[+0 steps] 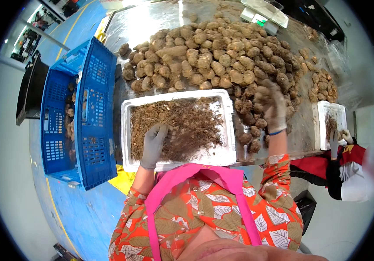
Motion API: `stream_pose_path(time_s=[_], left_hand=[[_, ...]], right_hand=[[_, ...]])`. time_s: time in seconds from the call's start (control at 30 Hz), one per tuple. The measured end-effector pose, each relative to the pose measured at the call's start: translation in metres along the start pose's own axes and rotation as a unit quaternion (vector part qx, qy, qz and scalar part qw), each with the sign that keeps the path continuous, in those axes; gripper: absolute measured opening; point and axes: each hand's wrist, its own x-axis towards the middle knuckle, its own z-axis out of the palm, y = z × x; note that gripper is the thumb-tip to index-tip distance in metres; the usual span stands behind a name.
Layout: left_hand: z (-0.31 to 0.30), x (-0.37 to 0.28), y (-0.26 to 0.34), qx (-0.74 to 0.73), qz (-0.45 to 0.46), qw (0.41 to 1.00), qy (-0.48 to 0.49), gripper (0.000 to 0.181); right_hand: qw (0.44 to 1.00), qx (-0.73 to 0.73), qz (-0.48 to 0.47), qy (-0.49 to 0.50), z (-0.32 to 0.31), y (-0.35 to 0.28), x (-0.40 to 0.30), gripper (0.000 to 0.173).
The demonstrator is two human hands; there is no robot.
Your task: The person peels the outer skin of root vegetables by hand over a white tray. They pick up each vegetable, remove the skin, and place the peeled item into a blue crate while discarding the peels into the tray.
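Observation:
My left hand [154, 143], in a grey glove, is over the left part of a white foam tray [234, 130]. Its fingers are bent together; whether something thin is pinched at the tips is unclear. Brown fibrous scraps [180, 124] lie across the tray's floor. My right hand [274, 109], gloved and blurred, reaches over the right side of a large heap of small taro-like tubers [219, 62]. Its fingers blend with the brown tubers behind, so I cannot tell what it grips. Several loose tubers [254, 131] lie between the tray and that hand.
Blue plastic crates [97, 114] stand at the left, one with tubers inside. A weighing scale [260, 21] sits at the metal table's far side. On the right, a co-worker's gloved hands [338, 137] are at a smaller foam tray [322, 130], near a small tuber pile [324, 85].

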Motion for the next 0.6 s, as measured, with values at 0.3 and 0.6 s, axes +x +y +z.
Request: stream_pose_path(time_s=[0.3,0.6], left_hand=[[-0.026,0.022,0.002,0.03,0.06,0.996,0.059,0.02],[-0.065,0.087,0.021,0.172,0.19,0.945,0.204,0.017]], right_hand=[[0.973,-0.158,0.144,-0.082,0.076,0.11,-0.02,0.044],[0.923,-0.355,0.09,-0.115,0.079,0.134,-0.045,0.036]])
